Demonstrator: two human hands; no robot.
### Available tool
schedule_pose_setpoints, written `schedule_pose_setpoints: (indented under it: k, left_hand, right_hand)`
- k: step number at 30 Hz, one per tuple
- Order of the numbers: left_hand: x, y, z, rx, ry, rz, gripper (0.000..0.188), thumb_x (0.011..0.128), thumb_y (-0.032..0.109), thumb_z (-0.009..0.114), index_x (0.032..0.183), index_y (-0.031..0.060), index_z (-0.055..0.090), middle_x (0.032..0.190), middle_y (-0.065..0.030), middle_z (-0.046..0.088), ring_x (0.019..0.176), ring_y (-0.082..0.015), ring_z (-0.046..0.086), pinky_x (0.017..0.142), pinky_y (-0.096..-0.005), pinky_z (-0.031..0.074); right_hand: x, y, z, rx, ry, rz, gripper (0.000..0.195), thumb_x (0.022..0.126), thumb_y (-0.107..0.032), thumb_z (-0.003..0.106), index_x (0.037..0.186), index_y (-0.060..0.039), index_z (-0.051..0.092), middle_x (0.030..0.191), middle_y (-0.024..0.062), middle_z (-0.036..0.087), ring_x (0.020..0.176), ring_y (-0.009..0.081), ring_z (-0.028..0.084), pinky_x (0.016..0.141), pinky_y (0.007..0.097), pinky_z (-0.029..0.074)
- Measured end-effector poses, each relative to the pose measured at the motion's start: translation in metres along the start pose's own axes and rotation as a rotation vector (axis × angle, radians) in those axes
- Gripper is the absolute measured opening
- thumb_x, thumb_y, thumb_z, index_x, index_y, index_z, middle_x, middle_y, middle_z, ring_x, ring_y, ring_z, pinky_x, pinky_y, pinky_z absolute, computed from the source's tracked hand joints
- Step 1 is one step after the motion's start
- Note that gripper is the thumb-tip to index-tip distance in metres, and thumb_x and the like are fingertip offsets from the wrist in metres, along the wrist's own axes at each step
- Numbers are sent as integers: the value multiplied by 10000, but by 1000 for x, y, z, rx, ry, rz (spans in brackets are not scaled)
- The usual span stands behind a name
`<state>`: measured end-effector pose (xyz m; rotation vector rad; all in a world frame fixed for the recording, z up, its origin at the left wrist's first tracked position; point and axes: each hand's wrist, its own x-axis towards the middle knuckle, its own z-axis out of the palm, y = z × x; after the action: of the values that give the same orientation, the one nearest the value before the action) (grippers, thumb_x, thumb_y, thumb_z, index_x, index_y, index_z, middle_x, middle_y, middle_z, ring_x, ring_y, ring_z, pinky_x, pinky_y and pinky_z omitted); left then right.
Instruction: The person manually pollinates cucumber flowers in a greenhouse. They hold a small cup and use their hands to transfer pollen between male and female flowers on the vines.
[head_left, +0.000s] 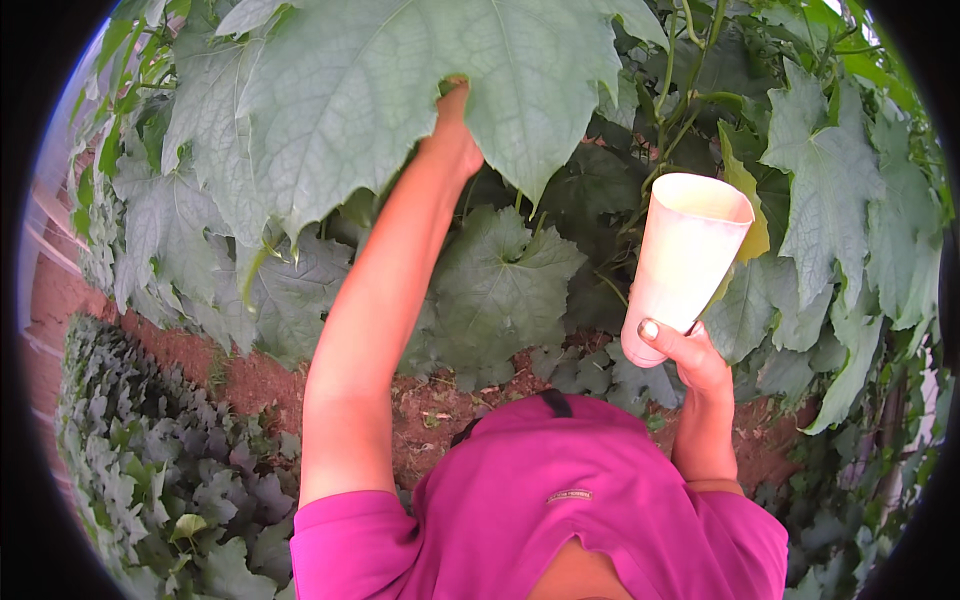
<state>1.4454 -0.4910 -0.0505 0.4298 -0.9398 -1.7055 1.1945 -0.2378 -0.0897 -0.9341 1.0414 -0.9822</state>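
Note:
My left hand (454, 131) reaches up into the climbing plants, and a large lobed green leaf (360, 97) covers its fingers, so what they touch is hidden. In my right hand (690, 352) is a tall pale cup (686, 247), held near its base with the thumb across the front. The cup leans a little to the right, its mouth facing up; no contents can be made out. Behind the cup hangs a yellowing leaf (742, 195). Between my forearms spreads a broad leaf (506, 277) low on the plants.
Thin green vine stems (667, 112) run upward behind the cup. More large leaves (825, 172) hang at the right. Reddish-brown soil (262, 386) runs beneath the plants, and another dense row of leafy plants (187, 480) stands at the lower left.

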Motion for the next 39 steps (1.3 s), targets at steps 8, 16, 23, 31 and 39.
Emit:
schedule_pose_setpoints:
  k: [8,16,23,31,39]
  left_hand:
    - [-98,-19,58,1443,86,454,369,854,179,544,1166,0,465,1111,-139,522,1064,-265,469,890,-375,404]
    - [-154,80,182,1600,45,-362,701,767,249,581,1326,-59,291,1322,-244,391,1207,-344,421,1011,-373,342]
    - [-128,34,188,1419,-198,800,895,646,48,598,1373,-88,94,1349,-391,185,1187,-498,342,903,-453,437]
    - [-122,112,176,1504,-406,496,504,762,15,442,1257,-61,395,1227,-269,477,997,-407,546,867,-387,453]
    - [-143,195,49,1222,296,859,568,889,113,450,1400,3,227,1408,-186,316,1267,-283,362,1046,-355,289]
  right_hand:
    - [-1,9,-18,31,-93,-178,653,663,-236,715,1214,-18,441,1099,81,524,1026,189,504,883,318,397]
    - [8,-1,-12,-79,-171,-244,727,614,-274,717,1213,-1,408,1108,119,508,1031,230,502,897,356,386]
    - [3,-5,6,-56,-207,-341,627,644,-235,725,1171,-23,461,1070,88,525,966,183,518,826,322,418]
    - [-8,-5,19,-82,-146,-431,622,609,-222,739,1130,5,485,1040,124,551,964,220,540,811,343,436]
    - [-4,-2,45,-75,-109,-473,647,519,-238,761,1054,29,514,939,150,585,864,250,586,731,361,473]
